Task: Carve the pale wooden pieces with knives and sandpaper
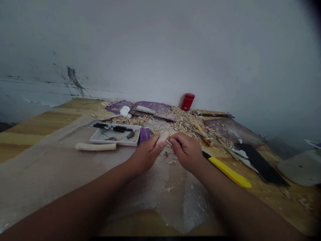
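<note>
Pale carved piece [163,137] held in left hand's [147,154] curled fingers, long axis slanting up-right toward right hand [187,151], whose fingers pinch something too thin to tell.

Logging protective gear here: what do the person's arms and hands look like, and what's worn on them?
The left hand and right hand are bare, without gloves, rings or watch. So are the left forearm and right forearm; no sleeve shows.
</note>
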A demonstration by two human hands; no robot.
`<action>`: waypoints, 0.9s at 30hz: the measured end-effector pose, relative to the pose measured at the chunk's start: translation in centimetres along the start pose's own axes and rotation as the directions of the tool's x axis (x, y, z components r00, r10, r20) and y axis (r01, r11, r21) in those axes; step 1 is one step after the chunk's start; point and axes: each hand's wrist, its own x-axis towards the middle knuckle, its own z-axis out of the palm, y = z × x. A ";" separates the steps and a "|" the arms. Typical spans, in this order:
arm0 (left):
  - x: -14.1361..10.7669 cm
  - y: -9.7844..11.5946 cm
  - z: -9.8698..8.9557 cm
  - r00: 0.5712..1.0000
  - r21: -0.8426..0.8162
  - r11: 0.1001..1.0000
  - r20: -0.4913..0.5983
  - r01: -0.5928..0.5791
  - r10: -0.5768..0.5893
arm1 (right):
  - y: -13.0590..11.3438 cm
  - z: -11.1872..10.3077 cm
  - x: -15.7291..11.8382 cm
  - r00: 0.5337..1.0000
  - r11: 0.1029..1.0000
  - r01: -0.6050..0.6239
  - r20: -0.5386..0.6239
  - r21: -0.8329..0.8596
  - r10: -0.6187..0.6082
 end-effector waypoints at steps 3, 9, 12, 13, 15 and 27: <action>0.0 0.0 0.1 1.000 -0.003 1.000 0.004 0.012 -0.012 | 0.5 0.3 0.2 1.000 0.994 -0.008 0.001 -0.109 0.008; 0.0 0.0 0.2 0.999 -0.023 0.999 -0.007 0.034 -0.034 | 0.7 0.4 0.6 0.981 0.982 -0.042 0.178 -0.186 0.075; 0.0 -0.1 0.2 0.999 -0.034 0.999 -0.003 0.032 -0.032 | 0.3 0.3 0.7 0.962 0.986 -0.021 0.267 -0.165 0.065; 0.0 -0.1 0.2 1.000 -0.038 0.999 -0.001 0.030 -0.030 | 0.2 0.3 0.6 0.957 0.988 -0.007 0.284 -0.151 0.050; 0.0 -0.2 0.3 1.000 -0.049 0.999 0.001 0.021 -0.021 | 0.0 0.2 0.6 0.954 0.993 0.018 0.301 -0.117 0.018; 0.0 0.1 -0.2 1.000 -0.061 0.998 -0.019 -0.003 0.002 | -1.1 0.4 -0.1 0.961 0.899 -0.255 0.196 0.356 0.195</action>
